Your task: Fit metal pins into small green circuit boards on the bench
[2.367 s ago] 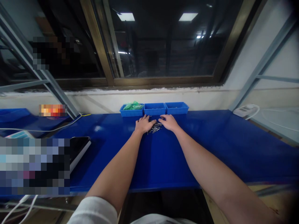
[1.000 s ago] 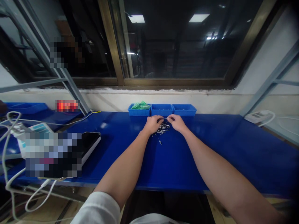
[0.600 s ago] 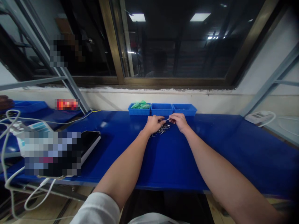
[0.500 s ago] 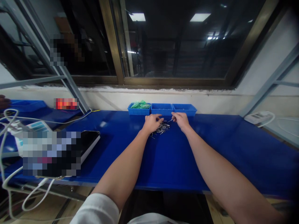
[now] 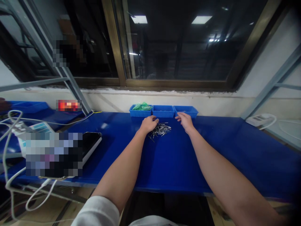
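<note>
At mid-frame, crisscrossed pins (image 5: 162, 129) lie just right of my left grip (image 5: 148, 124), farther from my right grip (image 5: 185, 121); I can't tell if either pinches any.

I see silver and black metal pins (image 5: 162, 129) against my deep, plain blue table (image 5: 169, 163). The trays (image 5: 163, 114) are a brighter blue, the bag (image 5: 142, 106) pale green. My sleeve (image 5: 96, 211) is plain white, the window frame (image 5: 174, 83) brownish gold, the rack post (image 5: 78, 96) grey.
</note>
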Demonstrator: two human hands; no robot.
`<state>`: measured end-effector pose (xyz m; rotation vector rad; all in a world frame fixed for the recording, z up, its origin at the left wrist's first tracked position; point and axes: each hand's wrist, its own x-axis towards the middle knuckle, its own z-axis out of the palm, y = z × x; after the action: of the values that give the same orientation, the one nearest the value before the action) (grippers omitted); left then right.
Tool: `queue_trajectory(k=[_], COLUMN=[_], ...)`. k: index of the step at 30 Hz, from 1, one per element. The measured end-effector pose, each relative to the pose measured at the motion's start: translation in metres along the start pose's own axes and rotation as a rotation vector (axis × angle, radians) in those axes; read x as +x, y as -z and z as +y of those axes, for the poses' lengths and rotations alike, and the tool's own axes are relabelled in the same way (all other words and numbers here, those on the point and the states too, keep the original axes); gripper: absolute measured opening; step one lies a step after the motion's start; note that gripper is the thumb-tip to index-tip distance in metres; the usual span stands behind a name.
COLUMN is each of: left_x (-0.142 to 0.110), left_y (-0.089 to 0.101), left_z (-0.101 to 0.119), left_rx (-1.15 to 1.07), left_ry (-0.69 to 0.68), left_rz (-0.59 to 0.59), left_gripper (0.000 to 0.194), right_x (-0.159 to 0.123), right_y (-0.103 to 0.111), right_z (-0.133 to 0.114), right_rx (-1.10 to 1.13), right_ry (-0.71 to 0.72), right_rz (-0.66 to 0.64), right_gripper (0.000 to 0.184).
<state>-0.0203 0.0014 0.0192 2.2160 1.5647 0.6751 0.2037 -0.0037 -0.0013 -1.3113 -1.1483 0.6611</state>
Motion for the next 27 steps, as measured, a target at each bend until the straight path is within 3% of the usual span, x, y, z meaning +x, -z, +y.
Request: queue_trajectory(k=[5, 9, 13, 16, 21, 27], left_x=[-0.012, -0.019, -0.020, -0.020, -0.020, -0.016], left_y=[0.019, 0.026, 0.014, 0.000, -0.017, -0.021], left_z=[0.006, 0.010, 0.011, 0.013, 0.013, 0.012], left_rx=[0.200, 0.329, 0.394, 0.399, 0.360, 0.230], left_ry=[-0.033, -0.042, -0.032, -0.051, -0.125, -0.217], left_rz=[-0.501, -0.614, -0.580, -0.487, -0.310, -0.120], left_gripper=[0.110, 0.133, 0.129, 0.118, 0.100, 0.077], right_x=[-0.010, -0.017, -0.017, -0.016, -0.016, -0.017], right_y=[-0.008, -0.013, -0.018, -0.022, -0.023, -0.022], right_z=[0.001, -0.002, 0.000, 0.002, 0.002, -0.001], right_rx=[-0.388, -0.584, -0.761, -0.823, -0.799, -0.675], right_ry=[0.154, 0.267, 0.359, 0.352, 0.307, 0.248], right_rz=[-0.158, -0.293, -0.314, -0.309, -0.293, -0.176], right_gripper=[0.025, 0.023, 0.027, 0.026, 0.018, 0.018])
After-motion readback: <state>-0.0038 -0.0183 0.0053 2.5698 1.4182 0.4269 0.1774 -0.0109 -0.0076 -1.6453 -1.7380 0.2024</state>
